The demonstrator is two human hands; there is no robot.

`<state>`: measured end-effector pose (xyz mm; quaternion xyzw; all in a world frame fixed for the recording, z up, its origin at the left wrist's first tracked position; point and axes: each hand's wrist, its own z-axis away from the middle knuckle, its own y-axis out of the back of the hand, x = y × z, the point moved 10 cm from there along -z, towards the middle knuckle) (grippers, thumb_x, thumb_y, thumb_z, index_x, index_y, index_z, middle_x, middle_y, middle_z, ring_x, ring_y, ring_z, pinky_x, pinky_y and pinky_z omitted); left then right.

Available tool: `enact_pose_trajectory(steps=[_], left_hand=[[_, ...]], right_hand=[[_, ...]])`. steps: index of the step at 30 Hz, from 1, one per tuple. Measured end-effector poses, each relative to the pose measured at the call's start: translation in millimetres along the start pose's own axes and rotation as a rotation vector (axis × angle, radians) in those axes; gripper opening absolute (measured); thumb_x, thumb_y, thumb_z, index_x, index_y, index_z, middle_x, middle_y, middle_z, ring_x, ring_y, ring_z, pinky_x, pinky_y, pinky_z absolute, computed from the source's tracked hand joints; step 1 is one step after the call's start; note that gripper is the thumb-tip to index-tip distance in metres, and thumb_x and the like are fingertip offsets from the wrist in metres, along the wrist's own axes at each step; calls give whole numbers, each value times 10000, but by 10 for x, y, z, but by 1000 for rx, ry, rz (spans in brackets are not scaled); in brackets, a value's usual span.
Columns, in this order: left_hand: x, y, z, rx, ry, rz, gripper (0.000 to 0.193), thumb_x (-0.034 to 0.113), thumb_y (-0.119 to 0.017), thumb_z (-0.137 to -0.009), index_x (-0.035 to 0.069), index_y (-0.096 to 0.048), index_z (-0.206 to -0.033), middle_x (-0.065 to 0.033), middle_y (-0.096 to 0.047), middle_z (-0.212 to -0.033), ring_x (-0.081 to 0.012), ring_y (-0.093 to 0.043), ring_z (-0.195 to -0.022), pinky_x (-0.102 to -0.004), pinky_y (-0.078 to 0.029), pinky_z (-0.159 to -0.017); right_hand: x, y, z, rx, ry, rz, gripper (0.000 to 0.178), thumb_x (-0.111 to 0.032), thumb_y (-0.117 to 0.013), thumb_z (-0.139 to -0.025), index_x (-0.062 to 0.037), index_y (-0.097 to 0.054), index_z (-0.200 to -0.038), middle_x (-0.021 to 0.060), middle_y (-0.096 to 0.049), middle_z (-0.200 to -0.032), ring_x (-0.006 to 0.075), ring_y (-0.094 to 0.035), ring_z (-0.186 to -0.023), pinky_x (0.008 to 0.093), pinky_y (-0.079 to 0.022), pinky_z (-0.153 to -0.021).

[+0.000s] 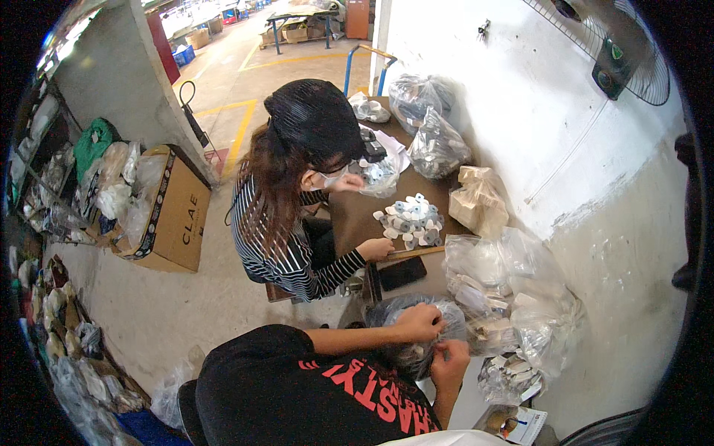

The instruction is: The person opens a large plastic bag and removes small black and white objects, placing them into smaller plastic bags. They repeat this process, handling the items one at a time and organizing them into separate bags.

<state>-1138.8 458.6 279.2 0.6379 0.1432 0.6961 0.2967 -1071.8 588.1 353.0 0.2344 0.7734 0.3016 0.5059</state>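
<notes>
A clear plastic bag with dark grey contents (387,306) sits in front of me at the table's near end. My left hand (420,323) is closed, its fingers pinching the gathered plastic at the bag's upper side. Just below it, my right hand (450,364) is also closed with bent fingertips at the bag's edge. The hands are a short way apart. What exactly lies inside the bag cannot be made out. Beyond it a dark flat phone-like slab (401,273) lies beside a thin wooden strip (416,253).
Across the brown table (349,215) a co-worker in a striped top (275,245) handles a pile of small white and grey pieces (410,221). Large plastic bags (513,290) crowd the right side by the wall. A cardboard box (175,223) stands left; a fan (621,63) hangs upper right.
</notes>
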Motion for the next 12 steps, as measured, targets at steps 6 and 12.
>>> enact_pose_trajectory(steps=[6,12], left_hand=[[180,50,30,-52,-72,-21,323,316,-670,-938,12,-741,-854,-238,-722,-909,-462,-689,-893,-559,-546,-822],[533,182,419,-176,-246,-460,586,583,-728,-885,133,-703,-1260,-158,-714,-1234,-333,-620,-1249,-531,-480,-1072]], right_hand=[[79,-48,153,-92,-83,-82,67,-30,-717,-820,-29,-658,-851,161,-680,-901,388,-638,-894,476,-497,-818],[212,115,360,-58,-338,-255,100,-83,-733,-905,-33,-711,-989,172,-689,-967,341,-658,-960,473,-504,-878]])
